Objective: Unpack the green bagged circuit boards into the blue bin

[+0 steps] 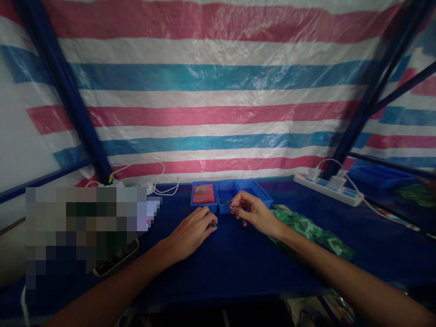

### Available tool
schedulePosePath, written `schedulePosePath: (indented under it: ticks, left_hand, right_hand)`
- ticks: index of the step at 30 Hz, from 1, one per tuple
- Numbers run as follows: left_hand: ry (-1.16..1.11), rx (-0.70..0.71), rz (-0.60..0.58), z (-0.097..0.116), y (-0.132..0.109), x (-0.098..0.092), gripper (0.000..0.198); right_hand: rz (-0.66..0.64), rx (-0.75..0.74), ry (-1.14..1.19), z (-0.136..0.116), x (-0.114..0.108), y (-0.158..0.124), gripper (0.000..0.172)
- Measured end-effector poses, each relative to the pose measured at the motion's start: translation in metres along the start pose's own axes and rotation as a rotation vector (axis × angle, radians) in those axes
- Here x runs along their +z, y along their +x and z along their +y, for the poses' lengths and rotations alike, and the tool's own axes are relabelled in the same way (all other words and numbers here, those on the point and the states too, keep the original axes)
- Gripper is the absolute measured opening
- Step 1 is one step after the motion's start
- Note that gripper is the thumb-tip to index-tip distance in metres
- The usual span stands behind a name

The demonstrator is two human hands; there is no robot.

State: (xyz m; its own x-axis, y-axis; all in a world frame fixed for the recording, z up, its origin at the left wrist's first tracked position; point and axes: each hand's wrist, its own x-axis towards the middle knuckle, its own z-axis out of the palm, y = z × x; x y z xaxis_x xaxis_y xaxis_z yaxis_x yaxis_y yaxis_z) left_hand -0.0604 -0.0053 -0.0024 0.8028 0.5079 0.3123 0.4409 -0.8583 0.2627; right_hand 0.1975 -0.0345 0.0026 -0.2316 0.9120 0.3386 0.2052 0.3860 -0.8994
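My left hand (195, 231) rests low over the blue table, its fingers curled round small dark, shiny pieces (213, 224) whose kind I cannot make out. Thumb and fingertips of my right hand (252, 211) pinch a tiny pale item (232, 207), too small to name, at the front of the middle blue bin (225, 210). More small dark bits lie inside that bin. To its left, another blue bin (204, 207) holds a red packet (203, 195). A third blue bin (255, 187) stands on the right, partly hidden by my right hand.
Green plastic packets (306, 227) lie in a heap beside and under my right forearm. A white power strip (329, 190) with plugs and cables sits at the back right. White cables (166, 181) loop at the back left. A blurred-out area and a dark device (117, 258) lie left.
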Motion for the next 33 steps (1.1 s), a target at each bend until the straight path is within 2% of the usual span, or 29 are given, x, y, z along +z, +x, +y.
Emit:
schedulePosePath:
  ticks: [7,22,33]
  left_hand:
    - [0.023,0.037,0.004,-0.001,0.000,0.003,0.007]
    - [0.054,0.019,-0.016,0.003,0.001,-0.001,0.008]
    - [0.061,0.026,-0.016,0.004,0.001,0.000,0.007]
  right_hand:
    - [0.024,-0.001,0.013,-0.005,0.001,-0.001,0.021]
    - [0.006,0.035,0.003,-0.002,0.004,0.002,0.027]
    - [0.055,0.018,-0.032,-0.011,0.003,0.002,0.030]
